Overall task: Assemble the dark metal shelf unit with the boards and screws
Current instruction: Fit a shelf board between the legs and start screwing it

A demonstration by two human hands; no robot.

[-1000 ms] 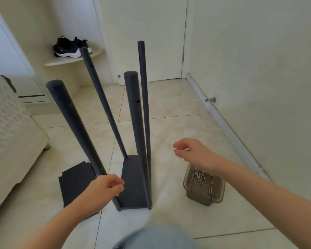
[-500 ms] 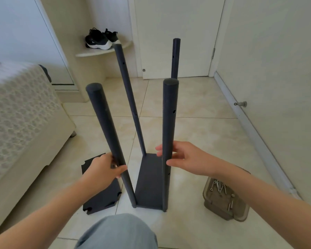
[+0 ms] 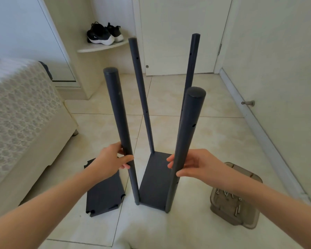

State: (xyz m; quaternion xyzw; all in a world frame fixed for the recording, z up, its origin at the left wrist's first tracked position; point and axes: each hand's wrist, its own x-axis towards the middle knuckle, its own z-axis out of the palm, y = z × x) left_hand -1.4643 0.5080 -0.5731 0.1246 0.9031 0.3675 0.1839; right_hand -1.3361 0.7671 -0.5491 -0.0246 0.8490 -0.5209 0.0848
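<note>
4 posts rise from the base board's corners; left hand, right hand each grip 1.

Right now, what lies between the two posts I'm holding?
In the head view, the shelf unit's dark bottom board lies between the left post and the right post, joined to both at floor level.

Single head-worn view, facing forward and down, close above shelf unit
</note>
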